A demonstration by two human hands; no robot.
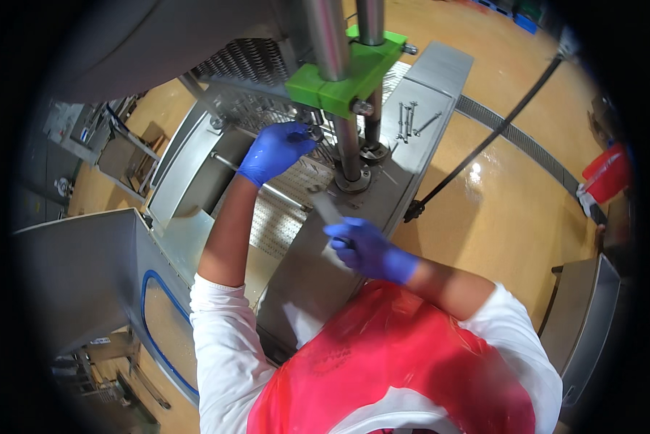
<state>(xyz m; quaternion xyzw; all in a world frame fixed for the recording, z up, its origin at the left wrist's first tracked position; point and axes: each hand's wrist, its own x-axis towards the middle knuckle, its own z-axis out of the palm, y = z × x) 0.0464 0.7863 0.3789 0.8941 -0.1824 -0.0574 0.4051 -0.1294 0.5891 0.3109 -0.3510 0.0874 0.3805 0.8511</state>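
Observation:
My left hand (274, 153), in a blue glove, reaches into a steel machine. Its fingers and thumb close at a small metal fitting (315, 132) beside the upright posts; the glove partly hides the contact. My right hand (372, 249), also gloved in blue, is wrapped around a wrench (328, 208). The wrench's jaw end points up and left over the steel ledge, apart from the fitting. A green clamp block (350, 69) grips two shiny steel posts (349, 141) just right of my left hand. Below that hand, a thin metal rod (285, 197) crosses a perforated white bed (270, 224).
Several loose bolts (406, 121) lie on the steel ledge (430, 90) to the right. Rows of springs (245, 61) hang behind my left hand. A black bar (491, 137) slants across the right side. At far right are a person's red sleeve (605, 173) and a steel bin (581, 325).

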